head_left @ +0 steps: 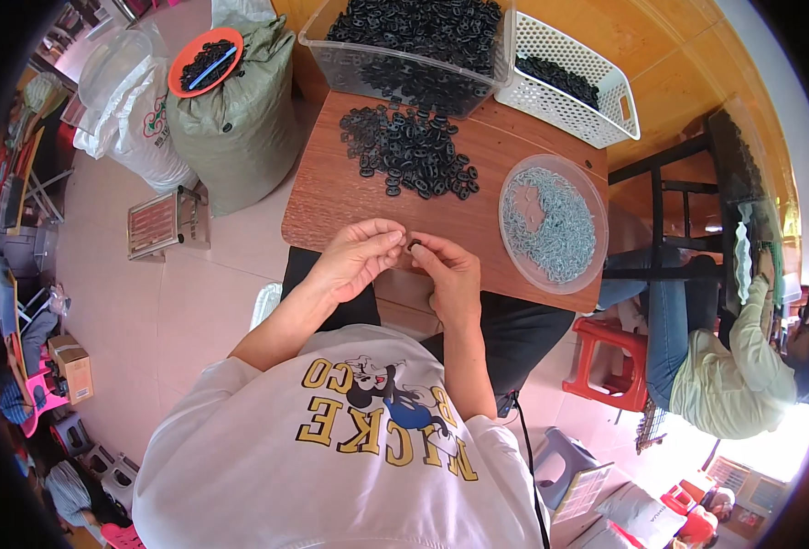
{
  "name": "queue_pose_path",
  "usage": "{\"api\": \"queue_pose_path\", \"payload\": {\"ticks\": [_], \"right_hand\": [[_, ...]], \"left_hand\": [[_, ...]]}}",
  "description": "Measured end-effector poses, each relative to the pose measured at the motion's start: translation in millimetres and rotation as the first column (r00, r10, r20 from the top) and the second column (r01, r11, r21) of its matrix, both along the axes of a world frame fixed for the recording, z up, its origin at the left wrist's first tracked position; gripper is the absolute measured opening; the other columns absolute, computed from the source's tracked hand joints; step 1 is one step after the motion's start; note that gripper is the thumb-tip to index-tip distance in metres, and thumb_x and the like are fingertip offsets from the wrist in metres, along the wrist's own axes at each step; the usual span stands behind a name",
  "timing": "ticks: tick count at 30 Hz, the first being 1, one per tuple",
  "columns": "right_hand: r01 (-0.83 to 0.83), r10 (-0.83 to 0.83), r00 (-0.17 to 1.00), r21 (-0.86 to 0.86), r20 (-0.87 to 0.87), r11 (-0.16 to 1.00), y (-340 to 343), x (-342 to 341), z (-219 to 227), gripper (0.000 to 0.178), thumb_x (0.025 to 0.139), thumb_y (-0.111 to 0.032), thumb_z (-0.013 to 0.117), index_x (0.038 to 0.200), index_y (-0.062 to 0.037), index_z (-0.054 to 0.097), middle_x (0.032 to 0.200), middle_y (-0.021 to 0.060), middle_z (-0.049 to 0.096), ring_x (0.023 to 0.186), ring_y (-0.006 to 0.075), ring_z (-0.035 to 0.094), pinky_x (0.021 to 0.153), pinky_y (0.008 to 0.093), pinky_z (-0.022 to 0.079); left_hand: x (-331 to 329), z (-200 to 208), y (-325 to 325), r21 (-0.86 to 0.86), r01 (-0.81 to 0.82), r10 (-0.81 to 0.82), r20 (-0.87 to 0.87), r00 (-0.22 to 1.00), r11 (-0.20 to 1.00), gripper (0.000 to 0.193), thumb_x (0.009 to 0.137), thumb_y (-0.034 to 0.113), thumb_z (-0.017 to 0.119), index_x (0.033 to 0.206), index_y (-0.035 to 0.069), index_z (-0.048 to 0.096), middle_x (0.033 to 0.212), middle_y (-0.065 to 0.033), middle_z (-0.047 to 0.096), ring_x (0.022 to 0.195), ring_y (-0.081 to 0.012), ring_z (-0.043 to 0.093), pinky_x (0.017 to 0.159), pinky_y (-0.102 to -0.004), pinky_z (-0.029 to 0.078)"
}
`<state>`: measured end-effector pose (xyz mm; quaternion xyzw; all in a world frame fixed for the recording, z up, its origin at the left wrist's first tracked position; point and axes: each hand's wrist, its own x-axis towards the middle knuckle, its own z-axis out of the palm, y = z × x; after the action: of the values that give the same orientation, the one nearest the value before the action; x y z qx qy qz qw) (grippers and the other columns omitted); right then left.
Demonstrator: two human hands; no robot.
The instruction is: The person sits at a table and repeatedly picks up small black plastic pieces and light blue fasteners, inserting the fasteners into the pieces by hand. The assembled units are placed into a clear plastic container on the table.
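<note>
Both my hands meet above the near edge of a brown wooden table (322,188). Thumb and index finger of my right hand (452,274) pinch a small black oval piece (414,245). My left hand (354,261) is closed in a pinch just beside it, and whatever its fingertips hold is too small to make out. Beyond my hands lies a loose pile of black oval pieces with holes (414,151). To the right stands a round clear tub (553,288) with many small silvery metal parts (565,229) in it.
A clear bin (354,66) full of black pieces and a white perforated basket (565,105) stand at the table's far side. Left are a green sack (240,137) bearing an orange bowl (233,41) and a small stool (162,224). Another person (729,375) sits right, near a red stool (610,361).
</note>
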<state>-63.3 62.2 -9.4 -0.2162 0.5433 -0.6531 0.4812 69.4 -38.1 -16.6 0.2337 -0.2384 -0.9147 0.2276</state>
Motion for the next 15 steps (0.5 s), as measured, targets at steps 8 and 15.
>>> {"api": "queue_pose_path", "payload": {"ticks": [8, 15], "right_hand": [[0.081, -0.080, 0.991, 0.005, -0.109, 0.997, 2, 7, 8, 0.020, 0.081, 0.000, 0.065, 0.100, 0.0038, 0.065, 0.087, 0.0069, 0.066, 0.076, 0.0095, 0.061, 0.069, 0.0205, 0.050], [0.076, -0.066, 0.982, 0.053, -0.176, 0.996, 3, 10, 16, 0.018, 0.081, -0.001, 0.065, 0.098, 0.0052, 0.065, 0.087, 0.0088, 0.067, 0.076, 0.0103, 0.062, 0.069, 0.0216, 0.051]], "left_hand": [[-5, -4, 5, 0.059, -0.095, 0.095, 0.003, 0.996, 0.994, 0.006, 0.085, 0.003, 0.060, 0.091, 0.003, 0.061, 0.088, -0.0070, 0.064, 0.073, -0.0094, 0.058, 0.062, -0.0188, 0.048], [-4, -3, 11, 0.061, -0.103, 0.102, 0.015, 0.995, 0.993, 0.008, 0.084, 0.001, 0.061, 0.091, 0.004, 0.062, 0.085, -0.0067, 0.065, 0.072, -0.0104, 0.060, 0.061, -0.0197, 0.048]]}}
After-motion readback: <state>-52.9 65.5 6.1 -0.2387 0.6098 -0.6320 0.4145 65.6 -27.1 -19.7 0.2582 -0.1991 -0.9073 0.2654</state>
